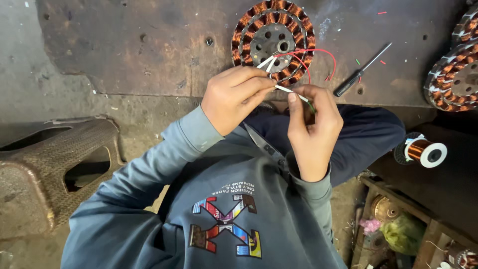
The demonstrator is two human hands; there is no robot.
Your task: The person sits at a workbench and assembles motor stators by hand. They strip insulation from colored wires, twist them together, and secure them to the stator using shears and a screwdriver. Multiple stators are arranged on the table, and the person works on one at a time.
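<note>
We pinch a white lead [285, 89] between the fingers of our left hand [236, 97] and right hand [311, 129]. The lead runs just beyond the fingers to the stator [249, 30] on the surface [149, 50]. A screwdriver [361, 70] lies right of the fingers, apart.

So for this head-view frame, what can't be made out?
- Head view: what the right hand pinches at the white sleeve; its fingers cover it.
- The left hand hides its own grip on the sleeve.
- Wound stators at the right edge: cut off by the frame.
- Crate contents, bottom right: dim, cut off.
</note>
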